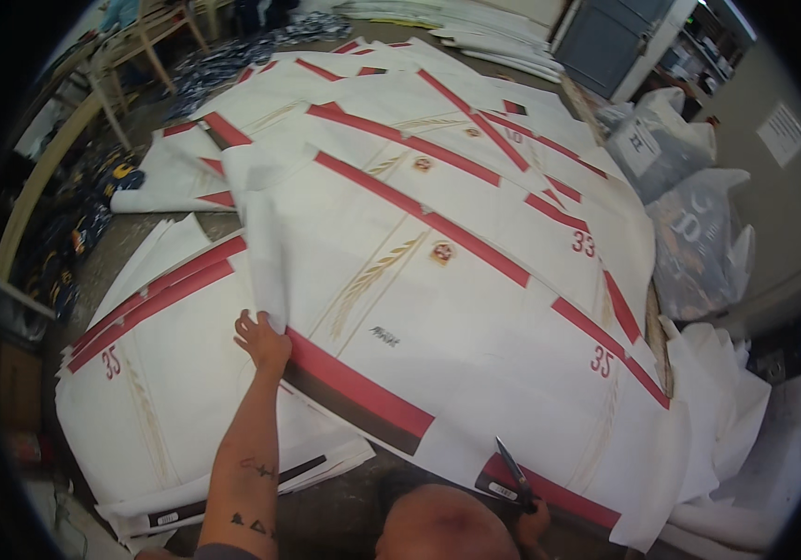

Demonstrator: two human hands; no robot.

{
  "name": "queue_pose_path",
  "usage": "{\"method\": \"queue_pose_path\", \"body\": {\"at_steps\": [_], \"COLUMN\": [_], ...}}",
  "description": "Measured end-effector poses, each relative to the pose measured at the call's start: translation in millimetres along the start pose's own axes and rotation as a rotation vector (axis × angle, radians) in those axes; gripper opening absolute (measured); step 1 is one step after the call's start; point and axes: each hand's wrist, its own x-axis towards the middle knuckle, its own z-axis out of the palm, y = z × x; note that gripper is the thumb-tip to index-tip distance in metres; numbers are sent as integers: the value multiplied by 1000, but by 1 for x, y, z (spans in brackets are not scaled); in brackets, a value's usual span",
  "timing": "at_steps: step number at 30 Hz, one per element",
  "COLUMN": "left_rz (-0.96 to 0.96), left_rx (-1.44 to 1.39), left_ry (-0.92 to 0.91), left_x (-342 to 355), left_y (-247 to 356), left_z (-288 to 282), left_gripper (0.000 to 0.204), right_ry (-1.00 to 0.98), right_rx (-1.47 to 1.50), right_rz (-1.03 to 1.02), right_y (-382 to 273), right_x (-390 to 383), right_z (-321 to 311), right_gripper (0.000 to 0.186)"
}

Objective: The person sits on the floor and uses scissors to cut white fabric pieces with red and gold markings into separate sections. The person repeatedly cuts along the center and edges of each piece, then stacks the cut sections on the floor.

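Large white printed sheets (484, 331) with red bands and gold wheat-ear patterns lie overlapped before me. My left hand (265, 341), its arm stretched forward, is closed at the left edge of the top sheet, beside a raised, curled fold (267, 261). Just left of this hand lies another stack of similar sheets (204, 373). Close to my body, my right hand (535, 525) grips a pair of dark-handled scissors (512, 467). Their blades point away from me over a red and dark band at the sheet's near edge. My right fingers are partly hidden.
Clear plastic bags (699, 233) stand along the right side, with loose white sheets (717, 392) nearer. A wooden chair (153, 37) and dark patterned cloth (242, 61) are at the far left. A grey door (615, 42) stands at the back. A rounded skin-coloured shape (447, 525) fills the lower middle.
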Motion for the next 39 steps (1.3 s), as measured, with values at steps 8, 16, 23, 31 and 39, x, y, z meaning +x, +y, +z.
{"method": "queue_pose_path", "body": {"at_steps": [8,16,23,31,39], "left_rz": [-236,-506,-752,-1304,190], "left_rx": [-556,-1761,-1608,-1083,-198], "left_ry": [-304,-18,51,-23,31], "left_x": [5,94,25,-74,-142], "left_y": [12,-62,-364,-387,-177], "left_z": [3,-84,-144,-78,-29], "left_gripper": [106,46,39,54,57], "right_ry": [14,-94,-12,-598,-1323], "right_rx": [-31,140,304,365,227], "right_rz": [-59,-252,-399,-223,-221], "right_y": [4,-79,-237,-268,-163], "right_x": [-4,19,99,127,24], "right_z": [12,54,143,112,38], "right_gripper": [20,22,16,21,35]}}
